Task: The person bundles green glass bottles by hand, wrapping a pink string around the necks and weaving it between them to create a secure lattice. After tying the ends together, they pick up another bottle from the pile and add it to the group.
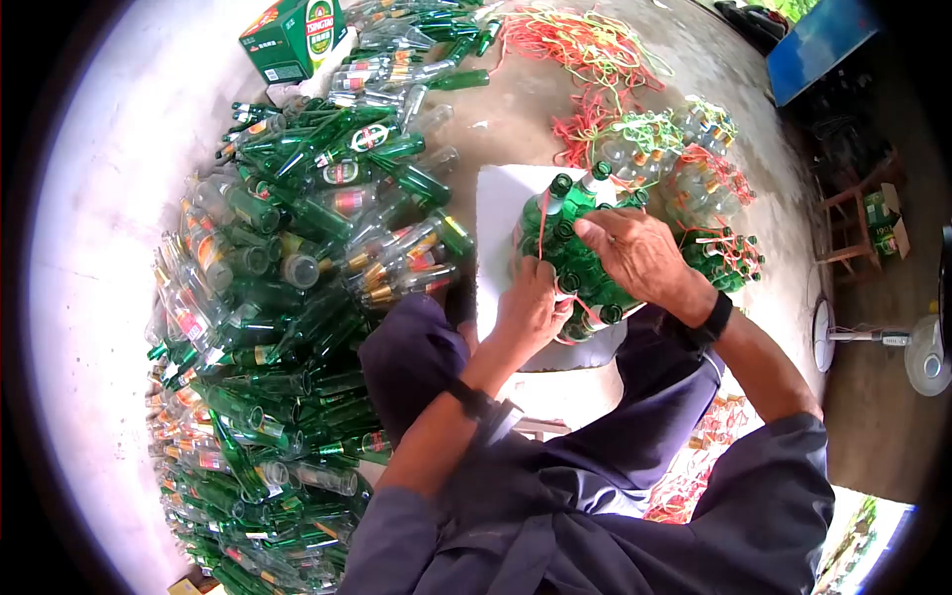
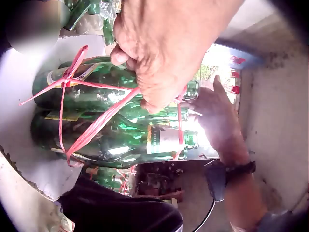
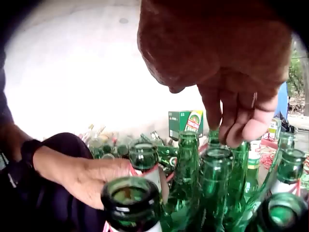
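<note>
Several green glass bottles (image 1: 592, 281) stand upright in a tight bundle on a white board (image 1: 496, 213), in front of the seated person. Pink string (image 2: 99, 124) runs around their bodies and up to the necks, with a knot low on one side. At the bundle's near left, my left hand (image 1: 531, 305) grips the string beside the necks; its curled fingers (image 2: 126, 55) show in the left wrist view. Over the bottle tops is my right hand (image 1: 640, 253), thumb apart and fingers (image 3: 236, 128) reaching loosely down among the necks (image 3: 217, 169).
A large pile of loose bottles (image 1: 297, 248) fills the left side, with a green carton (image 1: 293, 40) behind. Tangled red and yellow string (image 1: 585, 45) lies at the back. Tied bundles (image 1: 704, 188) of bottles stand at the right, near a fan (image 1: 924, 362).
</note>
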Motion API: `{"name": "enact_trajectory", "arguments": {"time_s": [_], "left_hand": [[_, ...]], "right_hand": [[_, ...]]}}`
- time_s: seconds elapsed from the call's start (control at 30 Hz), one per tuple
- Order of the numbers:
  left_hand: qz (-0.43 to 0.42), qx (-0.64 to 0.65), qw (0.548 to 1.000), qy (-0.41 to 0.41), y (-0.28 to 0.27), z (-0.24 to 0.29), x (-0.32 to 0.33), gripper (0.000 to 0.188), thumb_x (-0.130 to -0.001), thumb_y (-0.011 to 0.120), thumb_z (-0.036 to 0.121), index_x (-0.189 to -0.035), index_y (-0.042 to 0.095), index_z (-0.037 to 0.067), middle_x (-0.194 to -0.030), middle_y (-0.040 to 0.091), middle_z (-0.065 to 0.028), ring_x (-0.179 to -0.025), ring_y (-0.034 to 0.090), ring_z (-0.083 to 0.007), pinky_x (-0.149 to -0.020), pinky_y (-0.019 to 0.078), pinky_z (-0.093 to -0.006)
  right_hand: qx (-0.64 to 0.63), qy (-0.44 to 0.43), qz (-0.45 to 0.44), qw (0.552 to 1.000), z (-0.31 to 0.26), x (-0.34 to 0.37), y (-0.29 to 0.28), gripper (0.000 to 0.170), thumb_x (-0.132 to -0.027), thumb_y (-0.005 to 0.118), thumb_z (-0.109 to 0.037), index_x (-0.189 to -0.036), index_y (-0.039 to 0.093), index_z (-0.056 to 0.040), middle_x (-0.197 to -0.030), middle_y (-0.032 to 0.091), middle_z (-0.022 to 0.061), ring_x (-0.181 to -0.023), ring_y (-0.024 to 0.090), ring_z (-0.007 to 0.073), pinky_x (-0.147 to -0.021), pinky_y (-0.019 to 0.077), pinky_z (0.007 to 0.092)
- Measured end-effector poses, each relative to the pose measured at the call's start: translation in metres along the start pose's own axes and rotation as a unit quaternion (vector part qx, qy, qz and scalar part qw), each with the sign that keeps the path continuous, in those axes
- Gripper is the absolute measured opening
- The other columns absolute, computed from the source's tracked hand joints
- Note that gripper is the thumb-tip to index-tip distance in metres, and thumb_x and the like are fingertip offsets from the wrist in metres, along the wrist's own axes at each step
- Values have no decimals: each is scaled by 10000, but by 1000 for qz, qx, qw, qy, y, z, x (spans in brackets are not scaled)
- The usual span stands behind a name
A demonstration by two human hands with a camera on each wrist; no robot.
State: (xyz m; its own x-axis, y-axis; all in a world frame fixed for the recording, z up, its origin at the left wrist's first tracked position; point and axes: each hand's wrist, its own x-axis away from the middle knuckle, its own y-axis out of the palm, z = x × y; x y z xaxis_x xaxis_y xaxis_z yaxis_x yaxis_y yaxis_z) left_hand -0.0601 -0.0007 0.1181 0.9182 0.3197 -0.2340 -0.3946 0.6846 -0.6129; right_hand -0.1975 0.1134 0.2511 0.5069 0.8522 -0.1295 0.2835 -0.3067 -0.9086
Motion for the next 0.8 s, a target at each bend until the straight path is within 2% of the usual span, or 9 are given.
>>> {"name": "enact_trajectory", "arguments": {"time_s": [0.1,0.13,0.23,0.27,0.37,0.4,0.5,0.63,0.8], "left_hand": [[1,10,1000,0,-1,1,1,398,-837,715,190,-1093,465,14,-1067,553,-227,-872,644,-454,-708,556,-522],[-9,9,1000,-13,-2,2,1,408,-832,718,193,-1098,465,17,-1068,552,-225,-870,645,-452,-703,557,-521],[-17,5,1000,-22,-1,1,1,424,-820,725,199,-1103,463,25,-1070,551,-218,-865,649,-445,-688,558,-518],[-22,5,999,-26,-1,1,1,425,-818,727,197,-1105,468,21,-1072,552,-218,-865,650,-444,-691,557,-518],[-19,-8,1000,-15,-2,3,1,405,-817,728,183,-1070,466,5,-1043,534,-217,-842,644,-434,-668,557,-500],[-7,-18,1000,-3,-1,3,1,387,-819,728,171,-1033,460,-7,-1013,515,-215,-819,638,-425,-642,557,-483],[7,-1,1000,-1,-3,5,3,369,-828,724,174,-1017,467,-11,-1009,514,-212,-828,633,-416,-654,552,-479],[20,-6,1000,15,2,2,0,357,-834,721,174,-1008,472,-13,-1009,511,-214,-834,628,-416,-660,550,-478],[13,-11,1000,4,2,1,5,401,-854,687,218,-1096,490,-34,-1045,551,-247,-871,635,-469,-729,558,-516]], "right_hand": [[1,-56,91,994,-4,5,-13,427,-1012,561,-402,-1072,680,4,-918,692,206,-890,651,417,-828,517,483],[-4,-49,60,997,-1,11,-18,485,-1004,566,-424,-1168,654,24,-1099,679,229,-1045,625,418,-948,482,477],[55,-66,59,994,4,30,-17,567,-1005,553,-459,-1276,601,36,-1281,610,253,-1220,548,440,-1055,421,499],[81,-51,6,995,6,35,-15,679,-1001,523,-521,-1383,513,41,-1426,493,282,-1359,429,465,-1132,346,528],[149,-87,18,985,9,40,6,789,-985,492,-594,-1438,438,49,-1474,426,311,-1403,367,489,-1158,297,566],[146,-83,-1,986,13,42,18,880,-950,475,-671,-1480,384,26,-1529,320,345,-1424,311,529,-1167,255,602],[75,-50,13,996,9,49,44,921,-927,462,-718,-1498,371,-1,-1551,244,370,-1414,300,559,-1162,251,614],[145,-48,-21,988,13,49,43,890,-941,440,-722,-1516,370,-47,-1585,131,365,-1409,294,561,-1145,281,594],[131,-41,25,990,6,52,46,873,-937,432,-731,-1475,437,-44,-1577,194,343,-1398,332,533,-1146,288,592]]}}
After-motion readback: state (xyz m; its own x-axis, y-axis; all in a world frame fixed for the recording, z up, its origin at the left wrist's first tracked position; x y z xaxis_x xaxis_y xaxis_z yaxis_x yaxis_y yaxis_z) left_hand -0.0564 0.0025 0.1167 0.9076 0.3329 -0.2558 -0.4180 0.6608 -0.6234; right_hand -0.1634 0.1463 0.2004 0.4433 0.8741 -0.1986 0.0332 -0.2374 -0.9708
